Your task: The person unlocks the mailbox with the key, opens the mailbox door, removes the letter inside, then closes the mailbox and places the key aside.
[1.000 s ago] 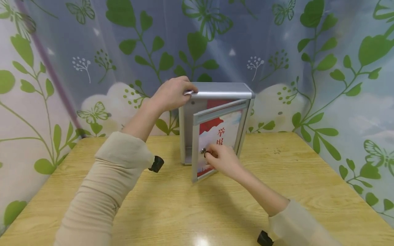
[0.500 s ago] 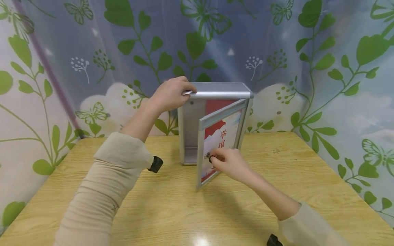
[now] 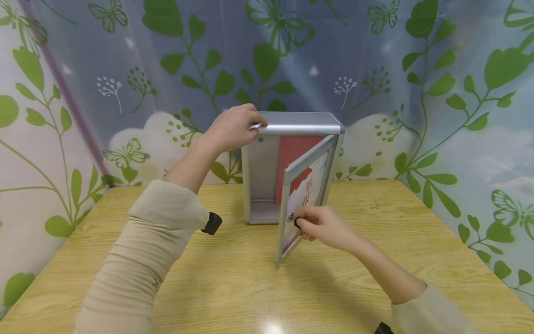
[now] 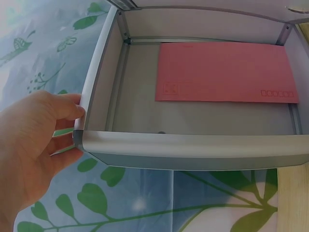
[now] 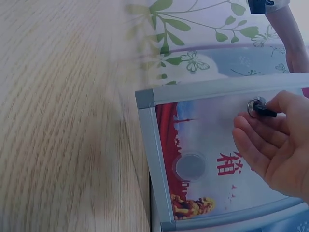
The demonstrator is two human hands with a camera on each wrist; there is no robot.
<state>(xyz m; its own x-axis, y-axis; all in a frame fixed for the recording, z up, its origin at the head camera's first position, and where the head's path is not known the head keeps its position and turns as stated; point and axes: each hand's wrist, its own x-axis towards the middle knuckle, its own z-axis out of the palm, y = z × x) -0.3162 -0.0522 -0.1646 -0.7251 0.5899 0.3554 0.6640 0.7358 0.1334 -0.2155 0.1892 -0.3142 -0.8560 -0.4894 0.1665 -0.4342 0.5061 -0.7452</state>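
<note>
A silver metal report box [image 3: 298, 119] stands upright on the table, its hinged door [image 3: 298, 197] swung partway out toward me. My left hand [image 3: 234, 127] grips the box's upper left corner, fingertips over the top edge. In the left wrist view, that hand [image 4: 36, 140] holds the frame's corner. My right hand [image 3: 327, 227] pinches a black-headed key [image 5: 264, 111], which sits in the lock [image 5: 255, 104] on the door's poster front. Inside the box, a red envelope [image 4: 227, 72] leans against the back panel; the door hides part of it in the head view.
The wooden table [image 3: 233, 278] carries the box near its back edge. Behind it hangs a curtain [image 3: 187, 46] printed with leaves and butterflies. Black straps [image 3: 212, 223] show at both sleeve cuffs.
The right hand has pulled the door further open by the key, moving right and toward me. More of the red envelope now shows. The left hand has stayed on the corner.
</note>
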